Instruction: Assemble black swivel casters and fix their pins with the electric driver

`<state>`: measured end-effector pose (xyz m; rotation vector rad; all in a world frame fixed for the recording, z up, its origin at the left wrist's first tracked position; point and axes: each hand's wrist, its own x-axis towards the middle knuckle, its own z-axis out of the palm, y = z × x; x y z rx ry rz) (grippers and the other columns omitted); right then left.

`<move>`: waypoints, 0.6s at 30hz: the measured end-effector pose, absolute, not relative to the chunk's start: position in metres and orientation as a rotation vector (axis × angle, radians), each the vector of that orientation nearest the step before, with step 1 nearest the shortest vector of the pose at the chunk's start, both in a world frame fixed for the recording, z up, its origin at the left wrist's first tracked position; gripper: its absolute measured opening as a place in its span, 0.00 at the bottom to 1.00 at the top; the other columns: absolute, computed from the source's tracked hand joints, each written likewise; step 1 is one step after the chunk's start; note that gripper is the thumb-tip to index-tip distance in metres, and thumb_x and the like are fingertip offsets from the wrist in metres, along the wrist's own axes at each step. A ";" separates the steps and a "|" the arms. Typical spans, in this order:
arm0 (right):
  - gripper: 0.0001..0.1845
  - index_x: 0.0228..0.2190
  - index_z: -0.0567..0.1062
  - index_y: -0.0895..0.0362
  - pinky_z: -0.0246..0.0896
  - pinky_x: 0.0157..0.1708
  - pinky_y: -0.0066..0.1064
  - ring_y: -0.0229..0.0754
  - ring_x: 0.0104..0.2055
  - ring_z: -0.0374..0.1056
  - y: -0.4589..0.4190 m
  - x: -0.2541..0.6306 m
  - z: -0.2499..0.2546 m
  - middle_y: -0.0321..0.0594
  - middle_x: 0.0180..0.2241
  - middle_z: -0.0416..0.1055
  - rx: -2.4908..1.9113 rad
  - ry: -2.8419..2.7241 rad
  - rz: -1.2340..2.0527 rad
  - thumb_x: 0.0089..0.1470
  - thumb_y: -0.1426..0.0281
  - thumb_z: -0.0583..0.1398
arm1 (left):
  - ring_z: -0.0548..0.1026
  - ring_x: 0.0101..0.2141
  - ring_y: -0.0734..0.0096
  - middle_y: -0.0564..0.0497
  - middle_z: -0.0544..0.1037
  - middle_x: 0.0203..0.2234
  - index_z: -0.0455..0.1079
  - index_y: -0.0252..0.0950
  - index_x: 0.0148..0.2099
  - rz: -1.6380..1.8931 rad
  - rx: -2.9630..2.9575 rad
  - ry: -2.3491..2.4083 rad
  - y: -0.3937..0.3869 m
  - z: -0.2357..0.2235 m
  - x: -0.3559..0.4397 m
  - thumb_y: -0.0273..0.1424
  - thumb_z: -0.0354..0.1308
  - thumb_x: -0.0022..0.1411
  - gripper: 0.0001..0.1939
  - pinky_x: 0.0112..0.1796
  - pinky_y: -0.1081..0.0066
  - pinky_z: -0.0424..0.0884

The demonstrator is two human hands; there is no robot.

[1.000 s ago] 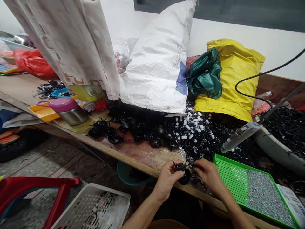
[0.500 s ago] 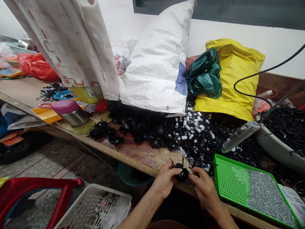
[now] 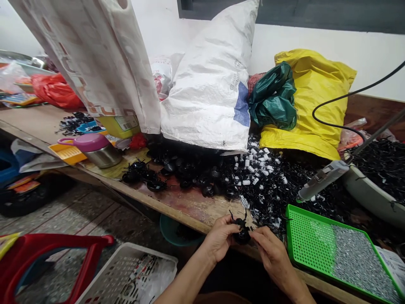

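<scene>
**Black plastic part [image 3: 242, 231] stands upright between both hands**

Its long axis runs roughly 12 to 6 o'clock, just off the near edge of the wooden surface [image 3: 190, 209]. The left hand [image 3: 220, 242] curls closed around it from 9 o'clock, nearer and holding. The right hand [image 3: 274, 255], fingers narrowly drawn together, sits at 3 o'clock; whether it grips, I cannot tell.

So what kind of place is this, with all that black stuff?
Probably a small workshop for plastic parts: a heap of black plastic pieces covers the wooden workbench, and a green perforated tray holds tiny silver bits.
</scene>
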<state>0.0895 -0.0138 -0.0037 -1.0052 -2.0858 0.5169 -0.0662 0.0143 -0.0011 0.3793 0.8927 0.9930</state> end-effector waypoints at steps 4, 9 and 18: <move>0.20 0.44 0.66 0.55 0.63 0.30 0.27 0.37 0.33 0.64 -0.013 0.092 -0.008 0.42 0.31 0.66 -0.916 -2.078 0.388 0.52 0.83 0.46 | 0.69 0.20 0.74 0.52 0.74 0.20 0.67 0.32 0.26 0.911 0.384 0.870 0.016 -0.002 -0.068 0.18 0.57 0.36 0.10 0.23 0.72 0.67; 0.20 0.45 0.66 0.54 0.63 0.31 0.31 0.39 0.34 0.64 -0.012 0.088 -0.011 0.42 0.30 0.67 -0.830 -2.088 0.213 0.52 0.82 0.49 | 0.67 0.17 0.76 0.54 0.72 0.15 0.67 0.31 0.24 0.844 0.376 0.859 0.017 -0.002 -0.070 0.16 0.54 0.33 0.10 0.22 0.72 0.66; 0.15 0.40 0.68 0.52 0.60 0.30 0.32 0.38 0.33 0.62 -0.011 0.088 -0.001 0.39 0.29 0.67 -0.763 -2.216 0.191 0.52 0.78 0.51 | 0.67 0.14 0.75 0.54 0.71 0.12 0.67 0.32 0.21 0.711 0.428 0.819 0.018 -0.008 -0.075 0.17 0.56 0.33 0.08 0.21 0.71 0.65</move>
